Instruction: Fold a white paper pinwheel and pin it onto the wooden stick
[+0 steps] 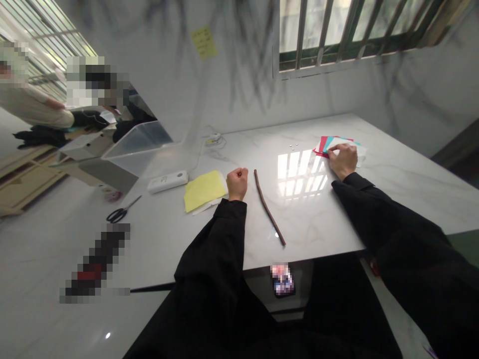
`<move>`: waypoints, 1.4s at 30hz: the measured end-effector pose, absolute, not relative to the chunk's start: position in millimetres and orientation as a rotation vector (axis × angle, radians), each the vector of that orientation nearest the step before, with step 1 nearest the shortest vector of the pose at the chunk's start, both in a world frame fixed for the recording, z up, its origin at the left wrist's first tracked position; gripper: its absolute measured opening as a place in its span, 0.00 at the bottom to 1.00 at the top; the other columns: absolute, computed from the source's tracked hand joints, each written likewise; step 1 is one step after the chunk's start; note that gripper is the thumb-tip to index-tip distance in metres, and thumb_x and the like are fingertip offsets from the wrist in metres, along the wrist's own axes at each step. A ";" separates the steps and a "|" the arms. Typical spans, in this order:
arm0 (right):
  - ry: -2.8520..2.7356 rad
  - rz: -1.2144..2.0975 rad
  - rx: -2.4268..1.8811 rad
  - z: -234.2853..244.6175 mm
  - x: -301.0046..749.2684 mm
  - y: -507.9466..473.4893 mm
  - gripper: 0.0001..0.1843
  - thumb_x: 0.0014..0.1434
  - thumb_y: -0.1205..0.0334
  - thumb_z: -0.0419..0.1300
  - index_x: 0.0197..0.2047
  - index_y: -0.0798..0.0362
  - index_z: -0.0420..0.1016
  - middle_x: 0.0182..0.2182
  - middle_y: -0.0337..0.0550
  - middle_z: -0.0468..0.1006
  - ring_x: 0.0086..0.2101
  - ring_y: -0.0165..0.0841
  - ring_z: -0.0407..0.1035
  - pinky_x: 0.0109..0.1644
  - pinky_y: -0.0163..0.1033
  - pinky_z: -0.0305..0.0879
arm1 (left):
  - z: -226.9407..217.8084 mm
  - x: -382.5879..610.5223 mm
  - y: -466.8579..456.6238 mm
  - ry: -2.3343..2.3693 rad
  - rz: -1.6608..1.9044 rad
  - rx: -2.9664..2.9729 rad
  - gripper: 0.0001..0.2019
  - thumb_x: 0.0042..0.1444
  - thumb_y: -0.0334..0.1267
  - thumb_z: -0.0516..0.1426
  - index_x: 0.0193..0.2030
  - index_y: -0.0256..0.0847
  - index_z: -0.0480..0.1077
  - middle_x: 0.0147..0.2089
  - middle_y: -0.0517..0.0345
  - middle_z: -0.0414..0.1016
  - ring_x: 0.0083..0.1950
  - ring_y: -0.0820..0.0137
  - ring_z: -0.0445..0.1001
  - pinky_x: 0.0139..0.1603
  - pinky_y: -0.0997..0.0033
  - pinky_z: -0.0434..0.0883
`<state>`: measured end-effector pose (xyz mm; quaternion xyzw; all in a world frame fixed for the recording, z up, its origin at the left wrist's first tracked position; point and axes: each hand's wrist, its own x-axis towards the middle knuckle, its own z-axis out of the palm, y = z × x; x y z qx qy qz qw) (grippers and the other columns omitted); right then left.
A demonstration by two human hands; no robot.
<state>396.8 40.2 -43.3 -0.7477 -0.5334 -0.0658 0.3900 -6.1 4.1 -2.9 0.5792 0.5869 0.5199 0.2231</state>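
Observation:
My left hand [237, 185] is closed in a fist over the table, between a stack of yellow paper [204, 190] and a thin brown stick [265, 205]. Whatever it may hold is hidden by the fingers. Farther right, my right hand [343, 160] reaches to a fanned pile of red, blue and white paper sheets [324, 143]. Its thumb and forefinger pinch at the pile's near left edge, and the palm covers part of the sheets. The stick lies slightly bent, pointing toward the table's front edge.
Small white bits [293, 147] lie near the paper pile. To the left are a white oblong box [168, 182], black-handled scissors [119, 214] and a clear plastic bin [138, 144]. A phone [282, 280] lies below the table's front edge. Other people are at the far left.

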 end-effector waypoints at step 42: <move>-1.072 1.047 -0.974 -28.7 211.8 15.0 0.26 0.50 0.43 0.73 0.45 0.50 0.75 0.32 0.41 0.83 0.31 0.37 0.75 0.34 0.41 0.71 | 0.0 4.3 13.0 0.976 1.393 0.921 0.23 0.60 0.57 0.66 0.50 0.39 0.78 0.47 0.48 0.84 0.47 0.63 0.83 0.49 0.65 0.78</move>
